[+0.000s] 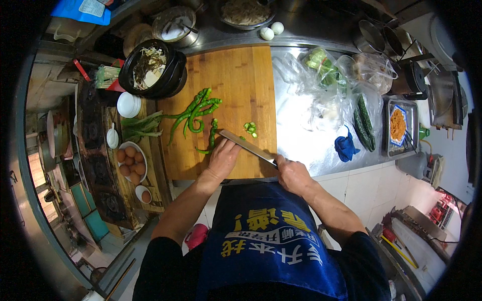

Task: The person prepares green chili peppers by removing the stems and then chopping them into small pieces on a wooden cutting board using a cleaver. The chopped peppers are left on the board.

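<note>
My right hand (292, 174) grips the handle of a kitchen knife (250, 148), whose blade slants up and left over the wooden chopping board (248, 79). My left hand (225, 156) rests on the board with its bent fingers against the blade. What lies under those fingers is hidden. A green chili pepper (213, 131) lies by the blade's far end, another thin piece just left of my fingers. Chopped green pieces (250, 129) lie beyond the knife. A bunch of long green chili peppers (196, 111) sits on the board's left part.
Black clay pots (150, 71) stand at the board's upper left corner. Leafy greens (141, 127), a bowl of brown eggs (142, 152) and small white dishes (128, 104) are left. On the steel counter at right are bagged vegetables (324, 67), cucumbers (363, 122), a blue cloth (345, 147) and a metal tray (413, 113).
</note>
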{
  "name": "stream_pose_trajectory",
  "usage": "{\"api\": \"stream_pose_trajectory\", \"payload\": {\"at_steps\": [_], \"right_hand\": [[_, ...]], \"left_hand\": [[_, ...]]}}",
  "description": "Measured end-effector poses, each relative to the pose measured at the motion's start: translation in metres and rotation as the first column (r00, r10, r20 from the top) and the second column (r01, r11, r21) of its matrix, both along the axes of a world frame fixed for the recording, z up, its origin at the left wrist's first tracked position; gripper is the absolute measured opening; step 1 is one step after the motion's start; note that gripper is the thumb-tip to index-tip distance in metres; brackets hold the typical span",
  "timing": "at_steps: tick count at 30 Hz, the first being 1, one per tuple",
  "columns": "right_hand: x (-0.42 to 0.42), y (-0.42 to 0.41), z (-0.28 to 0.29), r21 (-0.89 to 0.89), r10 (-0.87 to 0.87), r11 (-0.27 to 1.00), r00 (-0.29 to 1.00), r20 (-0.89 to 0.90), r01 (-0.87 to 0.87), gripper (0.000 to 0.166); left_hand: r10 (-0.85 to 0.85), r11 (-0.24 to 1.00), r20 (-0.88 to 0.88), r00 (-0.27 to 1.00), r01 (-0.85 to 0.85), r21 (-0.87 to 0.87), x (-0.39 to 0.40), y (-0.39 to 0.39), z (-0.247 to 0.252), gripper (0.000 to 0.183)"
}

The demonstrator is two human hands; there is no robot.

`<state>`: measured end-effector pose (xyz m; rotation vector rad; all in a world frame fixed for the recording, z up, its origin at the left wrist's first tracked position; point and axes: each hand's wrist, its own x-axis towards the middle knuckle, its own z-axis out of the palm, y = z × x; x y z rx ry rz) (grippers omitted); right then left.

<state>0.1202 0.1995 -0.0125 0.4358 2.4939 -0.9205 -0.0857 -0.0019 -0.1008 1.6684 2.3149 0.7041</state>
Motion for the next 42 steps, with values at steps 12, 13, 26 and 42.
{"api": "stream_pose_trajectory", "payload": {"at_steps": [12,13,26,42], "right_hand": [[0.021,0.0,0.011,-0.019,-0.104,0.995,0.993,-0.063,0.103,0.03],[0.023,0.001,0.011,-0.027,-0.102,0.995,0.994,-0.037,0.101,0.03],[0.035,0.005,0.007,0.014,-0.054,0.998,0.998,-0.043,0.054,0.024],[-0.002,0.002,-0.005,-0.072,-0.128,0.989,0.992,0.023,0.129,0.026]], "left_hand": [[0.043,0.999,-0.009,0.999,-0.043,-0.007,0.003,0.005,0.006,0.031],[0.039,0.999,-0.022,0.999,-0.039,0.006,0.003,0.007,0.005,0.032],[0.027,1.0,-0.034,0.999,-0.027,0.008,0.001,0.006,-0.004,0.031],[0.044,0.999,0.044,0.998,-0.044,0.001,0.003,0.008,0.005,0.031]]}}
